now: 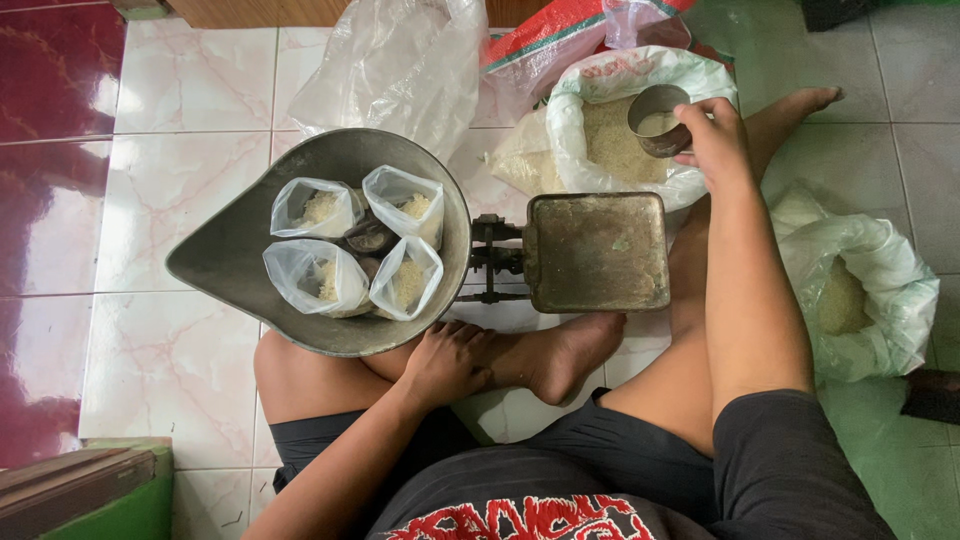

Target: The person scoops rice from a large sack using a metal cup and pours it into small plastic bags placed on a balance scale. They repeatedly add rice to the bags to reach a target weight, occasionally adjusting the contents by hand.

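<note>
Tiled floor (190, 200) | scale pan (230, 255): four rice bags (318, 208) | right hand (715, 135): metal cup (655, 118)

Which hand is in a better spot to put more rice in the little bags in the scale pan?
Probably the right hand. It grips the metal cup over the open rice sack. The left hand holds nothing; it rests on the leg beside the scale pan with four small bags.

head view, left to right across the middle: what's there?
Scale pan with four small rice bags → flat scale platform → metal cup in right hand → open rice sack.
</note>
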